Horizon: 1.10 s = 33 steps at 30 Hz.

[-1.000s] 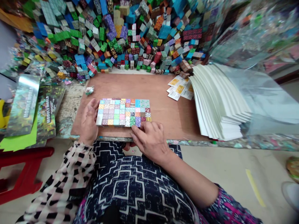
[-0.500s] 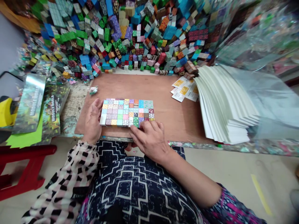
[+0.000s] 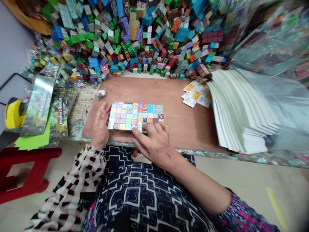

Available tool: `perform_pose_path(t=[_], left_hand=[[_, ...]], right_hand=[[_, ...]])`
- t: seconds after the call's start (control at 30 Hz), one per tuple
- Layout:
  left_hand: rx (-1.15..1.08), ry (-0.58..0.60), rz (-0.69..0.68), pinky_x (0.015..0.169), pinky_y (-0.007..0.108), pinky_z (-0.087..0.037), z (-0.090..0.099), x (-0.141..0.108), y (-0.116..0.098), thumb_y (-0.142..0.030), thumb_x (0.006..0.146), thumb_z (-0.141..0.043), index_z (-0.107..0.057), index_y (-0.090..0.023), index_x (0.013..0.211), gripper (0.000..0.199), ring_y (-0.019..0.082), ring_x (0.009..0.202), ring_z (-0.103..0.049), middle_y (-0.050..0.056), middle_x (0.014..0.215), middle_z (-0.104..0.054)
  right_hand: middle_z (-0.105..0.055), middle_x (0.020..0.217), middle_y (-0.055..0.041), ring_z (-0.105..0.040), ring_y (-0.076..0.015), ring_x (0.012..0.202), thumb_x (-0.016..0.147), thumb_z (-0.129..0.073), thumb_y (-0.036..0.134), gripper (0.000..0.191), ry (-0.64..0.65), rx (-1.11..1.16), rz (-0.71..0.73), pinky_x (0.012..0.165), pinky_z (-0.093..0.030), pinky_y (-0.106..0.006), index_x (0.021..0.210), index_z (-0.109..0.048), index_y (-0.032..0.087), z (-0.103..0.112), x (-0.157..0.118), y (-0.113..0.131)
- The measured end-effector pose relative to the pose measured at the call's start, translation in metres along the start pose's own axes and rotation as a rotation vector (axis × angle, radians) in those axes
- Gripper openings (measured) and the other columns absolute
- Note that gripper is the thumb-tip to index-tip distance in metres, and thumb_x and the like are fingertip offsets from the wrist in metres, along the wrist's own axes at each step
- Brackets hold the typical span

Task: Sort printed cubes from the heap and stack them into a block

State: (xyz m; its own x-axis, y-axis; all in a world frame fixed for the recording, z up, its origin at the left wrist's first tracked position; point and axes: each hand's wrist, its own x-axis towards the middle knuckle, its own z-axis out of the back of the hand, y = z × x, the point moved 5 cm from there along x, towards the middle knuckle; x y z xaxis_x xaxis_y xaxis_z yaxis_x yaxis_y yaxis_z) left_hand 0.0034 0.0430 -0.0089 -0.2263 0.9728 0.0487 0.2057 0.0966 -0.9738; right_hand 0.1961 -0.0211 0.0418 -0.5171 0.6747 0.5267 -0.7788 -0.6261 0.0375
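Observation:
A flat rectangular array of small patterned cubes (image 3: 127, 116), in many colours, lies on a brown board (image 3: 188, 125) in front of me. My left hand (image 3: 100, 125) stands on edge against the array's left end, its fingers stretched and lying flat along it. Over the near right edge of the cubes lies my right hand (image 3: 154, 140). Its index finger reaches left along the front row, while the other fingers bend onto the lower right corner and hide some cubes. The right thumb shows below the table edge, apart from the fingers.
Behind the board rises a big heap of loose paper-patterned cubes (image 3: 145, 42). A tall stack of white sheets (image 3: 241, 112) stands right, beside white-and-yellow cards (image 3: 195, 93). Printed packs (image 3: 59, 112) and a yellow tape dispenser (image 3: 13, 112) lie left. A small wrapped packet (image 3: 101, 93) sits near the board's corner.
The whole view has shifted slightly, so things appear further right. My right index finger has slid a little left along the near edge of the cubes. The left hand keeps its place.

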Motion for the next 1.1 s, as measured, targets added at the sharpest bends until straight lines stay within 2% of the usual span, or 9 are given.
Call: perform_pose_path(t=[0.33, 0.57, 0.73, 0.93, 1.1], left_hand=[[-0.011, -0.005, -0.014, 0.114, 0.044, -0.042, 0.001, 0.0, 0.001, -0.062, 0.089, -0.057, -0.058, -0.023, 0.123, 0.051, 0.026, 0.131, -0.052, 0.011, 0.136, -0.058], [-0.012, -0.006, -0.009, 0.11, 0.042, -0.046, 0.0, -0.001, 0.0, -0.062, 0.088, -0.058, -0.059, -0.024, 0.122, 0.051, 0.026, 0.128, -0.054, 0.009, 0.134, -0.06], [-0.023, -0.023, 0.012, 0.111, 0.042, -0.045, -0.001, -0.002, 0.0, -0.064, 0.088, -0.056, -0.058, -0.023, 0.125, 0.055, 0.027, 0.131, -0.052, 0.011, 0.135, -0.059], [-0.02, -0.002, 0.015, 0.113, 0.042, -0.043, -0.001, -0.001, 0.0, -0.065, 0.088, -0.056, -0.057, -0.023, 0.127, 0.057, 0.026, 0.132, -0.051, 0.012, 0.138, -0.057], [-0.017, -0.031, 0.011, 0.113, 0.041, -0.042, -0.001, -0.002, -0.001, -0.066, 0.087, -0.056, -0.057, -0.022, 0.126, 0.059, 0.025, 0.132, -0.051, 0.012, 0.136, -0.059]], right_hand=[[-0.056, 0.094, -0.0067, -0.038, -0.0225, 0.086, 0.098, -0.048, 0.04, 0.027, 0.022, -0.003, 0.057, 0.088, -0.027, -0.039, 0.107, -0.067, 0.022, -0.008, 0.012, 0.008], [-0.058, 0.096, -0.0073, -0.039, -0.0232, 0.09, 0.099, -0.045, 0.037, 0.027, 0.05, -0.005, 0.086, 0.088, -0.026, -0.04, 0.113, -0.064, 0.023, -0.005, 0.025, 0.018], [-0.058, 0.096, -0.0076, -0.04, -0.0236, 0.09, 0.099, -0.047, 0.039, 0.027, 0.085, -0.001, 0.08, 0.088, -0.027, -0.04, 0.108, -0.064, 0.021, -0.008, 0.029, 0.02], [-0.06, 0.097, -0.0063, -0.042, -0.0229, 0.09, 0.099, -0.048, 0.041, 0.031, 0.094, 0.04, 0.121, 0.089, -0.027, -0.04, 0.119, -0.061, 0.022, -0.011, 0.034, 0.027], [-0.059, 0.095, -0.0066, -0.043, -0.0233, 0.089, 0.099, -0.048, 0.039, 0.029, 0.129, 0.053, 0.124, 0.09, -0.028, -0.041, 0.117, -0.062, 0.02, -0.017, 0.037, 0.029]])
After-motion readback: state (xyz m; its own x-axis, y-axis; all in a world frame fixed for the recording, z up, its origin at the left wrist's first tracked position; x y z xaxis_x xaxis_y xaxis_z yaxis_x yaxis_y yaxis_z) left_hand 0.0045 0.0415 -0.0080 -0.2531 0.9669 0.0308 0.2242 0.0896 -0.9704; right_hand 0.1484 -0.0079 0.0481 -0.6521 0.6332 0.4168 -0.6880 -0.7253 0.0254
